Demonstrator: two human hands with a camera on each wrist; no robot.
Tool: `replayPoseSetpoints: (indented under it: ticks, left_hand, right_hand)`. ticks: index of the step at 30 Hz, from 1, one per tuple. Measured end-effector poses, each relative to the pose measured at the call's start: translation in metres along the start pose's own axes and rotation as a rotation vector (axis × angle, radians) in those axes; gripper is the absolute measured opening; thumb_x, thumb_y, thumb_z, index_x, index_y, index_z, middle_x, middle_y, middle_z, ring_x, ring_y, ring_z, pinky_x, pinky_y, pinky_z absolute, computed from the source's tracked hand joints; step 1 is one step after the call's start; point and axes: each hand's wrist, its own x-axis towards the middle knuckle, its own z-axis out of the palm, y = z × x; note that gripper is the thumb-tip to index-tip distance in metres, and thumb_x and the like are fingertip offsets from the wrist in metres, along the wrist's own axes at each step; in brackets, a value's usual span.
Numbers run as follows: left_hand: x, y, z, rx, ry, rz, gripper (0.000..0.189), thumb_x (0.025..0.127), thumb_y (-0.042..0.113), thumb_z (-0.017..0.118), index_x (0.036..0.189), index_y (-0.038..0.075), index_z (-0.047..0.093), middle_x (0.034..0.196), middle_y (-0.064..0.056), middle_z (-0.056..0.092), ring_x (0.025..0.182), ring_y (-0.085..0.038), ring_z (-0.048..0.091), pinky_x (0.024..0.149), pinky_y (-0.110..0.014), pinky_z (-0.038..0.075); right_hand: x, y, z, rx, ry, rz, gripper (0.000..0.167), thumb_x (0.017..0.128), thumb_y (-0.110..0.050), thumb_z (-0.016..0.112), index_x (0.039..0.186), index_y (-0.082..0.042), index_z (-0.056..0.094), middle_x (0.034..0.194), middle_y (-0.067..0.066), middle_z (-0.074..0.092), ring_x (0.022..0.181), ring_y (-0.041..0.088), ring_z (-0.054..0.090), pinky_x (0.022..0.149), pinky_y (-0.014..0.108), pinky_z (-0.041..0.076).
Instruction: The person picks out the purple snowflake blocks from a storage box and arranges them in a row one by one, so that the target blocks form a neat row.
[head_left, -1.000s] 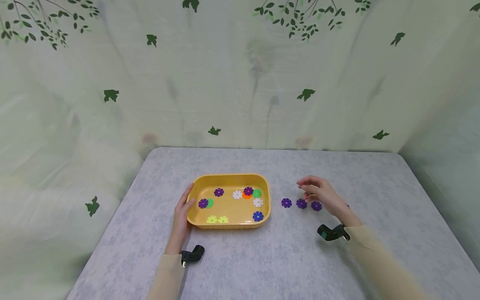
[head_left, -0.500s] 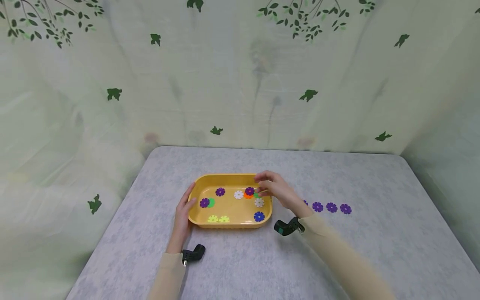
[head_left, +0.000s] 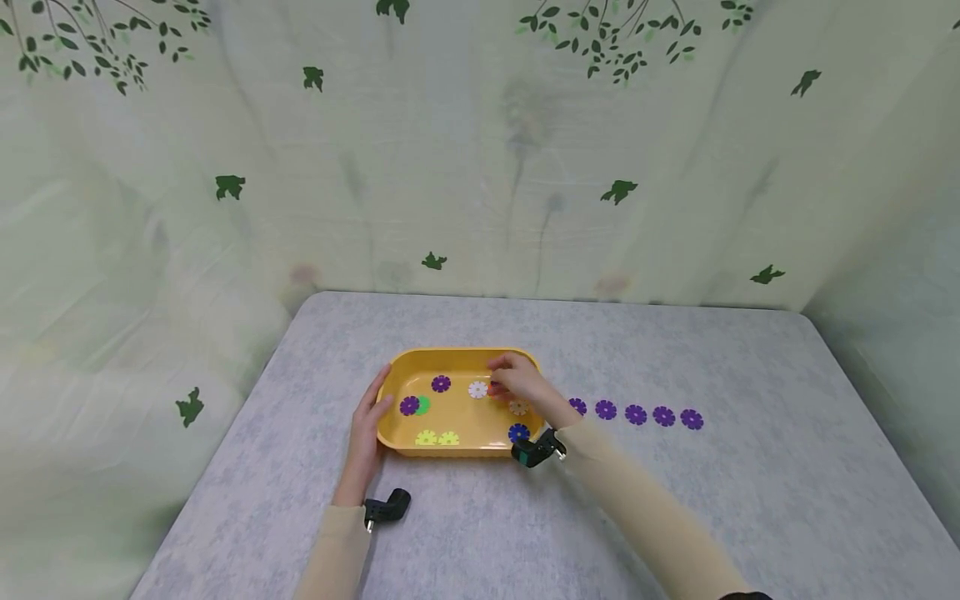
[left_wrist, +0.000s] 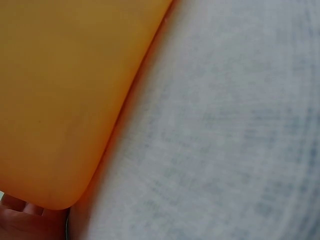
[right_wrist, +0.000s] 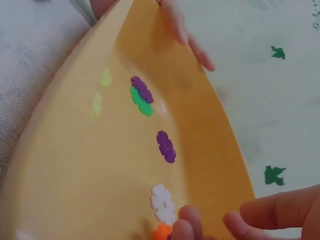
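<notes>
A yellow tray (head_left: 457, 451) lies on the table, held at its left side by my left hand (head_left: 365, 433), whose thumb comes over the rim. My right hand (head_left: 525, 387) is inside the tray's right part. Its fingertips are spread over an orange flower-shaped disc (right_wrist: 162, 231) and a purple one lying on it, which they mostly hide; I see no pinch on either. Close by are a white disc (head_left: 477, 390) and a blue disc (head_left: 518, 432). Further left lie two purple discs, one (head_left: 441, 383) alone and one (head_left: 408, 405) overlapping a green disc (head_left: 423, 405). Two yellow discs (head_left: 426, 437) sit near the front wall.
Several purple flower discs (head_left: 635, 414) form a row on the grey table (head_left: 675, 500), right of the tray; my right wrist is close to the nearest one (head_left: 577, 406). A pale curtain (head_left: 480, 167) with leaf prints hangs behind the table.
My right hand has moved left from over the purple row into the tray, uncovering the row and covering the discs at the tray's right. The left hand has kept its hold.
</notes>
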Motion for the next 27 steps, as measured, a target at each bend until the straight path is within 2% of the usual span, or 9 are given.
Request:
replayPoseSetpoints:
  ticks: [3, 6, 9, 14, 17, 20, 27]
  left_hand:
    - [0.000, -0.001, -0.001, 0.000, -0.001, -0.002, 0.049, 0.102, 0.013, 0.041, 0.150, 0.013, 0.032, 0.155, 0.002, 0.025, 0.141, -0.012, 0.022, 0.114, -0.031, 0.021]
    - [0.001, -0.003, -0.001, 0.000, -0.003, 0.002, 0.049, 0.102, 0.013, 0.041, 0.150, 0.013, 0.032, 0.156, 0.001, 0.025, 0.141, -0.012, 0.021, 0.114, -0.032, 0.021]
    - [0.000, -0.003, -0.001, 0.007, -0.002, 0.003, 0.049, 0.102, 0.013, 0.041, 0.150, 0.013, 0.032, 0.156, 0.001, 0.025, 0.141, -0.012, 0.021, 0.114, -0.032, 0.021]
    - [0.000, -0.001, 0.000, 0.018, 0.001, 0.004, 0.049, 0.102, 0.014, 0.041, 0.150, 0.013, 0.032, 0.155, 0.001, 0.025, 0.141, -0.012, 0.021, 0.114, -0.032, 0.021]
    - [-0.001, 0.000, 0.000, 0.021, 0.005, 0.003, 0.049, 0.102, 0.014, 0.042, 0.150, 0.013, 0.033, 0.155, 0.002, 0.026, 0.141, -0.012, 0.022, 0.114, -0.032, 0.021]
    - [-0.001, 0.001, 0.001, 0.023, 0.008, 0.000, 0.048, 0.102, 0.015, 0.042, 0.150, 0.013, 0.033, 0.155, 0.002, 0.026, 0.141, -0.012, 0.022, 0.114, -0.032, 0.021]
    - [0.000, 0.000, 0.001, 0.027, 0.011, 0.009, 0.049, 0.102, 0.014, 0.042, 0.150, 0.012, 0.033, 0.155, 0.001, 0.026, 0.141, -0.012, 0.021, 0.114, -0.031, 0.021]
  right_hand:
    - [0.002, 0.002, 0.003, -0.020, 0.022, 0.037, 0.026, 0.096, -0.001, 0.047, 0.120, 0.008, 0.051, 0.102, 0.025, 0.059, 0.074, 0.027, 0.062, 0.069, 0.035, 0.056]
    - [0.003, 0.004, 0.004, -0.045, 0.017, 0.071, 0.026, 0.096, -0.004, 0.048, 0.120, 0.005, 0.052, 0.097, 0.023, 0.061, 0.066, 0.023, 0.059, 0.057, 0.028, 0.051]
    - [0.003, 0.004, 0.005, -0.042, -0.015, 0.116, 0.025, 0.098, -0.007, 0.046, 0.120, 0.004, 0.052, 0.095, 0.021, 0.062, 0.060, 0.019, 0.056, 0.053, 0.025, 0.048]
    - [0.004, 0.004, 0.007, 0.009, -0.039, 0.144, 0.022, 0.097, -0.003, 0.047, 0.115, 0.007, 0.054, 0.090, 0.018, 0.060, 0.057, 0.015, 0.052, 0.054, 0.023, 0.051]
    - [0.005, 0.005, 0.008, -0.001, -0.021, 0.122, 0.019, 0.096, -0.002, 0.051, 0.110, 0.007, 0.058, 0.088, 0.017, 0.063, 0.059, 0.015, 0.053, 0.055, 0.022, 0.050]
    - [0.004, 0.004, 0.008, -0.035, -0.008, 0.062, 0.016, 0.095, 0.001, 0.052, 0.106, 0.007, 0.061, 0.090, 0.016, 0.065, 0.066, 0.017, 0.058, 0.061, 0.024, 0.053]
    - [-0.006, -0.003, 0.000, -0.085, -0.055, -0.111, 0.027, 0.087, 0.013, 0.050, 0.111, 0.009, 0.062, 0.103, 0.016, 0.064, 0.089, 0.028, 0.062, 0.081, 0.041, 0.054]
